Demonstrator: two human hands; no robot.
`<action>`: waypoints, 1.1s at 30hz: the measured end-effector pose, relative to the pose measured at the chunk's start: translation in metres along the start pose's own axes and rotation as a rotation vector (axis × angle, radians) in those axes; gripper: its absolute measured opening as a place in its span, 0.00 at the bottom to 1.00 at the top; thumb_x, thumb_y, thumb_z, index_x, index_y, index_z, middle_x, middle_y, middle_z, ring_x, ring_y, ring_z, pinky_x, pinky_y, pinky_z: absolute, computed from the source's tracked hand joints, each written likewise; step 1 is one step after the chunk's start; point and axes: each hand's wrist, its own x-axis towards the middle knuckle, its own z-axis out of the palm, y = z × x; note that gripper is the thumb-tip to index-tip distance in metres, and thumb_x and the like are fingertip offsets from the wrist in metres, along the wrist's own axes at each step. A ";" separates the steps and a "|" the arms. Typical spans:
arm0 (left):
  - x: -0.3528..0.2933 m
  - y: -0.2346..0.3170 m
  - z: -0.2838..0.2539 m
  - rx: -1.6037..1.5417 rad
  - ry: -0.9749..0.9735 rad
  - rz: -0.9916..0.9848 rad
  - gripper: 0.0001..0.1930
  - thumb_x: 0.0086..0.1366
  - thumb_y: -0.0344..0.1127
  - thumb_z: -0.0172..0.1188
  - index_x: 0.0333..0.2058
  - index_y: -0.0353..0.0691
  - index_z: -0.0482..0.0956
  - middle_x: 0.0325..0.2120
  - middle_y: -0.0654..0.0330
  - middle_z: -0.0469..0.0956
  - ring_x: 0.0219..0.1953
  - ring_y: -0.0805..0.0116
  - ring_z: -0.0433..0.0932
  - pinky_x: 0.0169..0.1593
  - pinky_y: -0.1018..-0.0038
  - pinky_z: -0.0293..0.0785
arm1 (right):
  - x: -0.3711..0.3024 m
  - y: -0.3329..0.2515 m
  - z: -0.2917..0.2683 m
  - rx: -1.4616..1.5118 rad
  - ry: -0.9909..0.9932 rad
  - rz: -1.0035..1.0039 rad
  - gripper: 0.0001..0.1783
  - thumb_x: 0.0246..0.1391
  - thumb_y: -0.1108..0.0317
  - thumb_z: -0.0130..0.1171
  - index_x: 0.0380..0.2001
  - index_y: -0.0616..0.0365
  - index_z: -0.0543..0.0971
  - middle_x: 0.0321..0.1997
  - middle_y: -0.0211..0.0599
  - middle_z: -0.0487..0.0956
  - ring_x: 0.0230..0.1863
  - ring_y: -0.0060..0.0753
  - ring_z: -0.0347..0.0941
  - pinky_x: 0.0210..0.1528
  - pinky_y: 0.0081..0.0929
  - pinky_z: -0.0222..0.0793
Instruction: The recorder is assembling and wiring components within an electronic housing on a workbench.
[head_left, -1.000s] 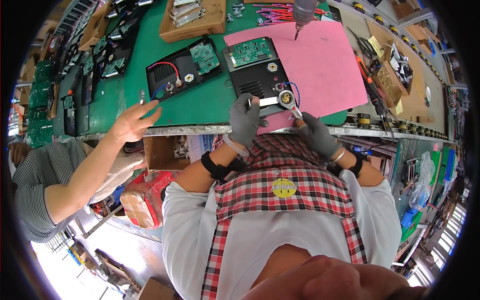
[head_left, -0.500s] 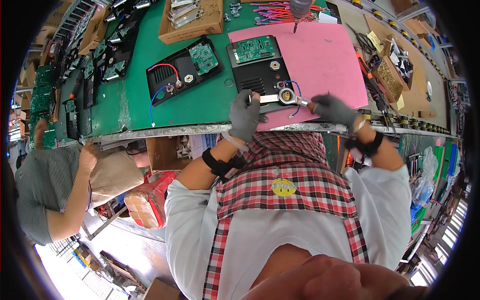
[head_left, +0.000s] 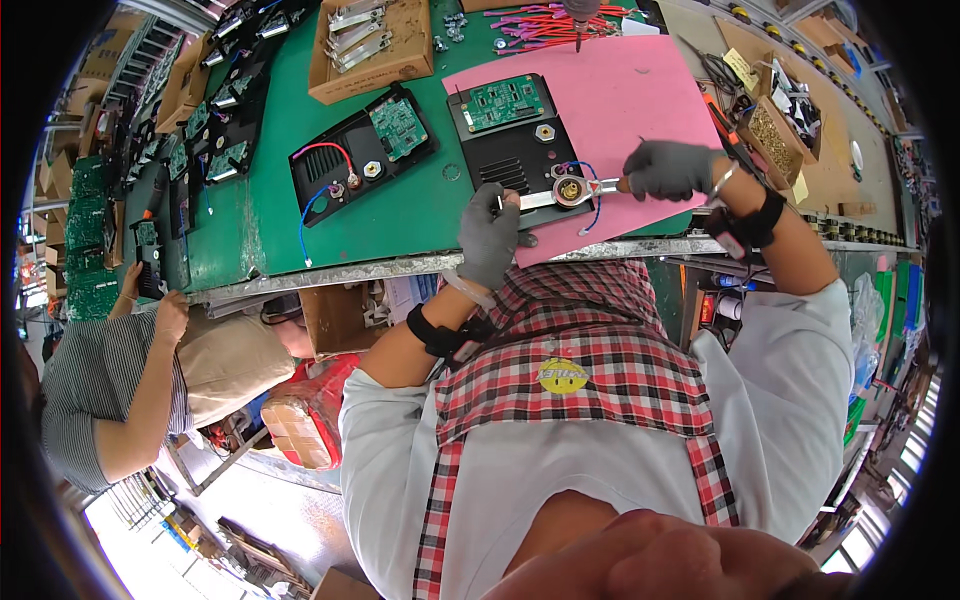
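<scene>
My left hand (head_left: 488, 245), in a grey glove, is closed around the end of a flat silver wrench (head_left: 537, 200) at the near edge of a black panel (head_left: 492, 152). My right hand (head_left: 670, 170), also gloved, grips the handle of a ratchet wrench (head_left: 604, 187). The two tools meet at a brass-coloured fitting (head_left: 570, 190) on the panel's near right corner. A green circuit board (head_left: 500, 103) and a hex nut (head_left: 545, 132) sit on the panel. A blue wire (head_left: 598, 208) hangs beside the fitting.
A second black panel (head_left: 325, 175) with red and blue wires lies to the left. Pink sheet (head_left: 640, 110) covers the green bench. Beyond are a cardboard box (head_left: 370, 75) of metal parts and a hanging driver (head_left: 579, 15). A co-worker's hand (head_left: 172, 315) shows at far left.
My right hand has swung the ratchet handle away from me, from slanting toward me to nearly level. My left hand and its wrench stay in place. The view has shifted slightly.
</scene>
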 end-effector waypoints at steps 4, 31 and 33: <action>-0.003 -0.001 -0.001 -0.039 -0.006 0.020 0.06 0.61 0.29 0.47 0.31 0.31 0.68 0.18 0.62 0.67 0.15 0.76 0.70 0.17 0.82 0.72 | 0.011 0.035 0.065 0.411 0.175 -0.244 0.23 0.52 0.49 0.51 0.32 0.62 0.76 0.18 0.28 0.69 0.19 0.20 0.64 0.22 0.22 0.61; -0.006 -0.004 0.010 -0.075 0.068 0.114 0.07 0.61 0.31 0.49 0.25 0.36 0.66 0.18 0.65 0.64 0.16 0.80 0.66 0.15 0.81 0.70 | 0.007 0.032 0.067 0.229 0.215 -0.220 0.26 0.54 0.49 0.47 0.39 0.65 0.75 0.27 0.42 0.75 0.29 0.30 0.71 0.34 0.27 0.67; -0.004 -0.013 0.007 -0.081 0.056 0.118 0.07 0.62 0.31 0.49 0.25 0.37 0.65 0.17 0.65 0.64 0.15 0.80 0.66 0.15 0.81 0.70 | 0.004 0.029 0.073 0.262 0.249 -0.229 0.25 0.54 0.52 0.48 0.38 0.66 0.75 0.24 0.36 0.72 0.26 0.25 0.67 0.32 0.25 0.65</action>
